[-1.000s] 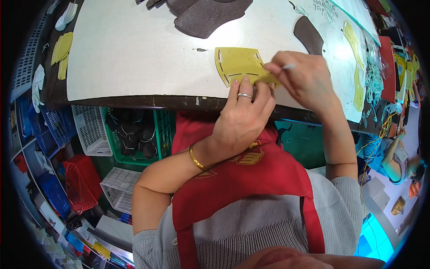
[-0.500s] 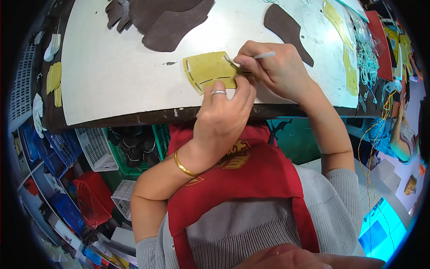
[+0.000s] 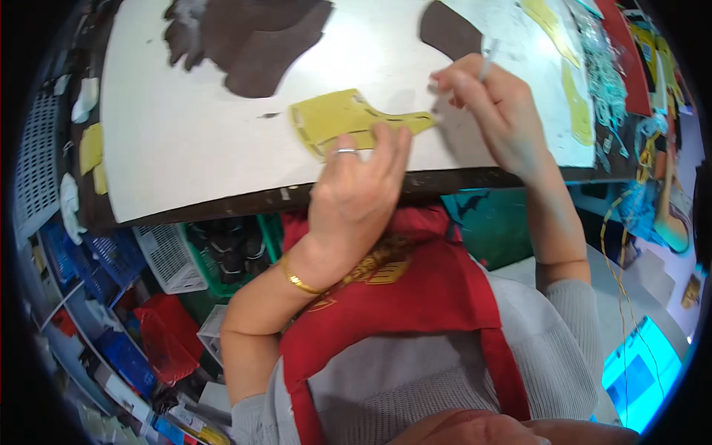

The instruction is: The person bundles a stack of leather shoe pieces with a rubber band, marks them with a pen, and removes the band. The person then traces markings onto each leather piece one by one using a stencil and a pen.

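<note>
- The left hand [image 3: 356, 196] presses its fingers flat on the yellow cut-out piece [image 3: 337, 119], which lies near the front edge of the white counter [image 3: 185, 156].
- The right hand [image 3: 493, 111] pinches a thin white tool [image 3: 486, 63] just past the piece's narrow end.
- If the left fingers lift, the piece could slide off the edge.
- The tool could poke the left fingers, which are very near.
- The brown pieces [image 3: 252, 44] lie at the back edge, well apart.

Glowing cyan screen [image 3: 641, 367] at lower right, beside the floor.
</note>
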Demonstrator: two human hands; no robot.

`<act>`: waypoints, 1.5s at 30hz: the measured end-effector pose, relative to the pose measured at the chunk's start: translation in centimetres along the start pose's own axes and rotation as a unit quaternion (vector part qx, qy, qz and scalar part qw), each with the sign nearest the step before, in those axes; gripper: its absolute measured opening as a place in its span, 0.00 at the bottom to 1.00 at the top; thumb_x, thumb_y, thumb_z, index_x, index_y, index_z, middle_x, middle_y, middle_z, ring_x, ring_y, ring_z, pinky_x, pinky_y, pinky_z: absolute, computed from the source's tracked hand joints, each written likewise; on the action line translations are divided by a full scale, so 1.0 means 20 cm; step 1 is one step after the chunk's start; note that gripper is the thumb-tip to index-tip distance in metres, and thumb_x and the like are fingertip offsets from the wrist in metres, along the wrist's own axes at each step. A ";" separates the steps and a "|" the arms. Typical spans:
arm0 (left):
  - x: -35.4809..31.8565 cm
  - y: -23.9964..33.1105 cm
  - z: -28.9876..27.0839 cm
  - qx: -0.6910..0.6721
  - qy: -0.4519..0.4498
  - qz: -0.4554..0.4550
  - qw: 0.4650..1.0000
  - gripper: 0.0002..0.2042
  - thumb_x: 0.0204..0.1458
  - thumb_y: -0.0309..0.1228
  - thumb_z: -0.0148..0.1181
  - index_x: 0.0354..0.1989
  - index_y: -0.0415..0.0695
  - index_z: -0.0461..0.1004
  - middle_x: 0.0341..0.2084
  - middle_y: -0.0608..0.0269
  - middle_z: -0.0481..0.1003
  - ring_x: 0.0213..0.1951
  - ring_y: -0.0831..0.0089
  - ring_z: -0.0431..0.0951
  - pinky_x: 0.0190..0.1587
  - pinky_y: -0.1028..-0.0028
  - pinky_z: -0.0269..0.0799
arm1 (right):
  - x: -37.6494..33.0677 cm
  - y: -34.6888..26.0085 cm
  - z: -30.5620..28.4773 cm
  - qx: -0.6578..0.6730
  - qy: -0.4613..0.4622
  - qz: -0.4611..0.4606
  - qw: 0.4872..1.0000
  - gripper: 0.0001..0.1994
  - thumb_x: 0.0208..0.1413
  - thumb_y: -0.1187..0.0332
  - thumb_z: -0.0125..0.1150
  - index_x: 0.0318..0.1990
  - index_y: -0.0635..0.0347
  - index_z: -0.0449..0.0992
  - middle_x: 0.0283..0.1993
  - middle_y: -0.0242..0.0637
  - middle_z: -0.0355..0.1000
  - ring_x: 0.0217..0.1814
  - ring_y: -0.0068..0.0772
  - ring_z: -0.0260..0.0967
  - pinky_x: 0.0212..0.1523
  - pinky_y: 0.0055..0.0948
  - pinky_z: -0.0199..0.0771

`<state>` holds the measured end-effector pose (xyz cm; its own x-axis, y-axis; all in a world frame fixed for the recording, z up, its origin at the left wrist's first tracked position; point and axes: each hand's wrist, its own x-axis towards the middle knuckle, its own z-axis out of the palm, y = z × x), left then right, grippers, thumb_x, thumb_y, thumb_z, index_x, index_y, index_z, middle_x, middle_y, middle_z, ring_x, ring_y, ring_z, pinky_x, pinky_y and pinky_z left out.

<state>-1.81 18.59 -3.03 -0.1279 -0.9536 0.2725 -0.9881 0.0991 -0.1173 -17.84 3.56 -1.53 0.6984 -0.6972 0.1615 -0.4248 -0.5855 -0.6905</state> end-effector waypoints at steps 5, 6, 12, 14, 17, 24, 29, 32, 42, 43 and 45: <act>-0.01 -0.04 0.06 -0.060 0.046 -0.024 0.997 0.15 0.46 0.29 0.60 0.45 0.48 0.78 0.33 0.69 0.73 0.32 0.71 0.73 0.27 0.77 0.73 | 0.08 -0.16 0.14 -0.145 -0.074 0.060 0.985 0.11 0.60 0.61 0.61 0.36 0.61 0.79 0.31 0.40 0.77 0.41 0.44 0.77 0.42 0.41 0.76; -0.01 -0.05 0.04 -0.055 0.047 -0.025 0.997 0.15 0.46 0.29 0.60 0.45 0.48 0.78 0.33 0.69 0.73 0.32 0.71 0.73 0.27 0.77 0.73 | 0.09 -0.19 0.12 -0.170 -0.129 0.045 0.976 0.12 0.58 0.60 0.62 0.37 0.61 0.80 0.33 0.42 0.78 0.42 0.43 0.77 0.43 0.39 0.77; 0.08 -0.32 0.12 -0.146 0.193 -0.036 0.970 0.13 0.48 0.26 0.62 0.44 0.42 0.77 0.36 0.59 0.76 0.38 0.58 0.76 0.43 0.62 0.75 | 0.03 0.02 -0.06 0.136 -0.044 0.111 0.983 0.07 0.55 0.70 0.69 0.37 0.64 0.79 0.30 0.32 0.78 0.31 0.19 0.73 0.35 0.21 0.74; 0.08 -0.42 0.13 -0.114 0.180 -0.097 0.972 0.14 0.48 0.26 0.62 0.44 0.41 0.77 0.37 0.58 0.76 0.40 0.56 0.76 0.47 0.60 0.74 | 0.05 0.12 -0.21 0.062 -0.032 0.261 0.963 0.09 0.57 0.68 0.68 0.38 0.65 0.80 0.31 0.31 0.78 0.34 0.17 0.72 0.39 0.20 0.72; 0.05 -0.45 0.12 -0.064 0.071 -0.134 0.986 0.11 0.46 0.28 0.63 0.38 0.39 0.75 0.35 0.57 0.73 0.41 0.60 0.74 0.44 0.63 0.72 | -0.01 0.33 -0.29 -0.019 0.086 0.154 0.984 0.08 0.59 0.69 0.65 0.41 0.65 0.80 0.33 0.30 0.77 0.37 0.16 0.71 0.42 0.19 0.71; -0.15 -0.29 0.11 -0.242 0.145 0.014 0.959 0.13 0.44 0.25 0.67 0.41 0.43 0.79 0.37 0.62 0.77 0.43 0.60 0.77 0.46 0.66 0.74 | 0.02 0.00 0.02 0.192 -0.058 0.122 0.972 0.08 0.63 0.70 0.61 0.45 0.64 0.80 0.35 0.29 0.78 0.37 0.16 0.72 0.38 0.19 0.73; -0.15 -0.24 0.14 -0.283 0.178 -0.063 0.940 0.12 0.45 0.21 0.67 0.39 0.40 0.79 0.39 0.57 0.78 0.45 0.57 0.79 0.45 0.65 0.77 | 0.07 -0.03 0.12 0.112 -0.127 0.126 0.977 0.11 0.58 0.66 0.66 0.42 0.65 0.82 0.29 0.38 0.78 0.30 0.21 0.74 0.33 0.25 0.73; -0.17 -0.24 0.13 -0.295 0.160 -0.057 0.940 0.13 0.44 0.18 0.65 0.41 0.38 0.79 0.40 0.55 0.79 0.45 0.55 0.79 0.44 0.64 0.79 | 0.06 -0.09 0.15 0.032 -0.120 0.109 0.986 0.11 0.57 0.65 0.66 0.42 0.63 0.83 0.28 0.41 0.78 0.27 0.27 0.75 0.31 0.28 0.73; -0.11 -0.24 0.07 -0.180 0.089 0.007 0.980 0.16 0.44 0.25 0.58 0.44 0.41 0.77 0.33 0.61 0.71 0.35 0.64 0.74 0.34 0.74 0.76 | 0.08 -0.02 0.08 0.034 -0.144 0.116 0.982 0.14 0.54 0.62 0.69 0.43 0.60 0.83 0.31 0.40 0.81 0.31 0.29 0.78 0.36 0.28 0.76; -0.11 -0.23 0.06 -0.191 0.092 0.008 0.977 0.16 0.44 0.25 0.58 0.44 0.41 0.77 0.33 0.61 0.71 0.35 0.64 0.74 0.34 0.74 0.76 | 0.09 0.04 0.05 0.060 -0.139 0.119 0.981 0.14 0.53 0.63 0.70 0.44 0.61 0.82 0.33 0.37 0.82 0.35 0.25 0.80 0.39 0.26 0.77; -0.09 -0.22 0.04 -0.130 0.037 0.006 0.991 0.16 0.45 0.25 0.58 0.44 0.43 0.78 0.31 0.62 0.70 0.36 0.65 0.74 0.33 0.75 0.76 | 0.05 0.06 -0.01 0.080 -0.140 0.173 0.972 0.15 0.52 0.64 0.71 0.44 0.62 0.81 0.34 0.35 0.82 0.37 0.25 0.81 0.41 0.25 0.77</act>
<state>2.87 19.58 -3.77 -0.1364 -0.9294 0.3429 -0.9737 0.1896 0.1264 -17.73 2.14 -2.13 0.6695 -0.6870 -0.2825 -0.5822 -0.2491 -0.7739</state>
